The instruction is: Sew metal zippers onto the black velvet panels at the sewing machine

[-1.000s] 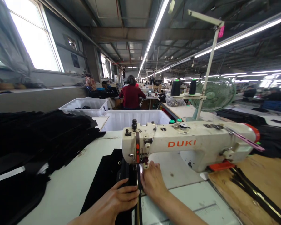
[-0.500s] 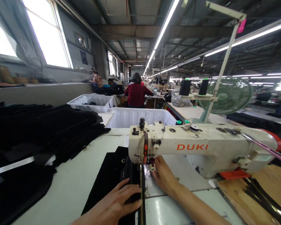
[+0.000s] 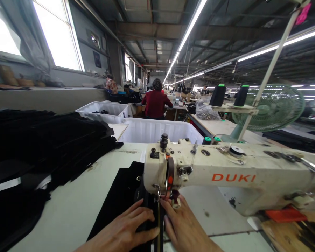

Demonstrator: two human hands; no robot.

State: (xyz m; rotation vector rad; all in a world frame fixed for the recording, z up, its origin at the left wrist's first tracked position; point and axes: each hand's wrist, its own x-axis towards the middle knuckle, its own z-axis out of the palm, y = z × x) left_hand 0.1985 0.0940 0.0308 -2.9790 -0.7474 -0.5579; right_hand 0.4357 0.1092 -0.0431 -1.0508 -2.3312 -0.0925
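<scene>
Black fabric with a small metal ring and a little label lies under the head of a white DUKI sewing machine. Along its right edge runs a narrow black strip with a gold-coloured line, which looks like a zipper. My left hand rests on the fabric left of the strip, fingers spread. Just right of the strip, my right hand lies with extended fingertips close to the presser foot, touching the strip's edge. The needle is hidden behind the machine's parts and my fingers.
A tall pile of black cut pieces covers the table's left side. Behind the machine stand a white plastic bin, black thread cones and a green fan. A person in a dark red top sits farther ahead.
My right hand has come left and nearer, from beside the machine's presser area to the strip's edge. The left hand stays on the fabric. The view has shifted slightly.
</scene>
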